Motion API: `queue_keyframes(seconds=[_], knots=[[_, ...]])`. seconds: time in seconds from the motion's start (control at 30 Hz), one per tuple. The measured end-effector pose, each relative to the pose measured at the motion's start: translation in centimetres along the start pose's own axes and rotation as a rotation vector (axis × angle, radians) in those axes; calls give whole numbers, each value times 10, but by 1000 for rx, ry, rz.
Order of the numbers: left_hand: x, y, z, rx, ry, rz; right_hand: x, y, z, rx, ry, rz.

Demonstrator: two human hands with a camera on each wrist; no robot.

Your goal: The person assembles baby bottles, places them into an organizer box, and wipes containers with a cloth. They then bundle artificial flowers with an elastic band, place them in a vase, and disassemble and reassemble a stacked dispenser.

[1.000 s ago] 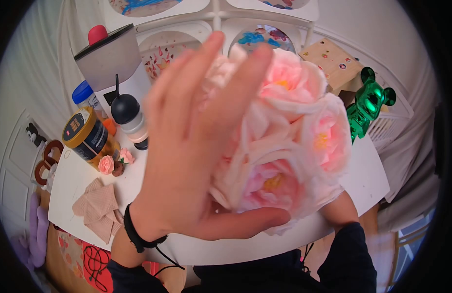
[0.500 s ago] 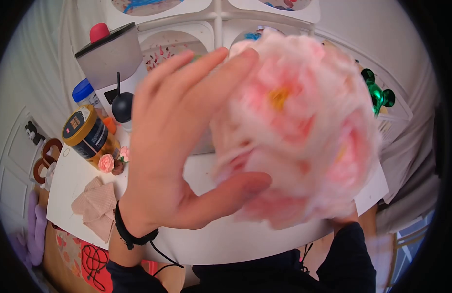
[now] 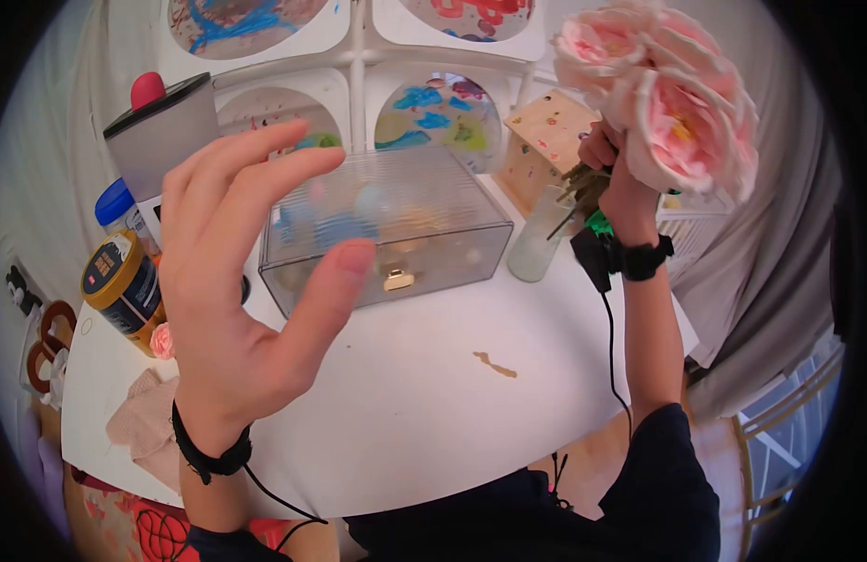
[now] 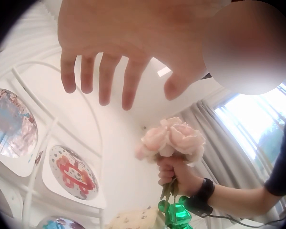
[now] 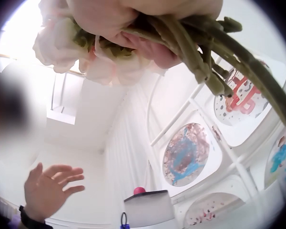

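The person's right hand (image 3: 623, 183) grips the pink flowers (image 3: 681, 122) by their stems (image 5: 256, 67), up in the air near the vase (image 3: 538, 245) on the counter (image 3: 414, 403). The left hand (image 3: 235, 290) hovers, fingers apart, by a clear box (image 3: 452, 267). The dark label (image 3: 138, 300) on the tub (image 3: 122, 286) is too small to read from here.
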State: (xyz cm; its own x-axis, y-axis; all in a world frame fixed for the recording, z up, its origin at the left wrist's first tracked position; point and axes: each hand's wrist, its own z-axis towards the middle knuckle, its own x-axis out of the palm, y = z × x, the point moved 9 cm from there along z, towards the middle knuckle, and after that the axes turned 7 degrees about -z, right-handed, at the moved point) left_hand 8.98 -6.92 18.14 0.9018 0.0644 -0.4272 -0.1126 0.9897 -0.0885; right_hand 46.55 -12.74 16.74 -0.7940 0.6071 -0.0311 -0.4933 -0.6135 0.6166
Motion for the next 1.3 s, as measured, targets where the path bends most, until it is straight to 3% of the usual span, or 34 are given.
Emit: queue_keyframes(seconds=[0.1,0.17,0.2,0.3,0.33,0.37,0.43,0.47,0.97,1.03,1.07,1.13,1.23,1.3], knots=[[-2,-2,0,-8,-4,3,-42,-38,22,-123,-27,-258],[-1,-2,-1,-5,-15,7,-80,-65,35,-425,-172,-883],[0,-1,-1,-4,-18,15,-86,-81,41,-447,-84,-1094],[1,1,-2,-24,-11,32,-86,-72,41,-494,-252,-1118],[1,2,-2,-26,-6,28,-73,-55,37,-541,-264,-1333],[1,3,-2,-25,-2,36,-67,-47,35,-534,-261,-1336],[4,4,-3,-29,8,41,-58,-52,36,-367,-193,-1373],[5,4,-3,-27,9,68,-48,-51,28,-572,-268,-1412],[12,2,-6,-9,26,181,-27,-77,-12,-482,-164,-1184],[14,2,-7,-9,27,181,-29,-85,-5,-242,-75,-1146],[14,2,-7,-12,23,180,-27,-80,-4,-242,-75,-1146],[15,2,-6,-12,20,178,-35,-120,-4,310,10,-501],[18,6,-6,-48,35,137,-27,-121,-3,287,74,-372],[20,5,-7,-32,42,149,-27,-124,-3,301,100,-435]])
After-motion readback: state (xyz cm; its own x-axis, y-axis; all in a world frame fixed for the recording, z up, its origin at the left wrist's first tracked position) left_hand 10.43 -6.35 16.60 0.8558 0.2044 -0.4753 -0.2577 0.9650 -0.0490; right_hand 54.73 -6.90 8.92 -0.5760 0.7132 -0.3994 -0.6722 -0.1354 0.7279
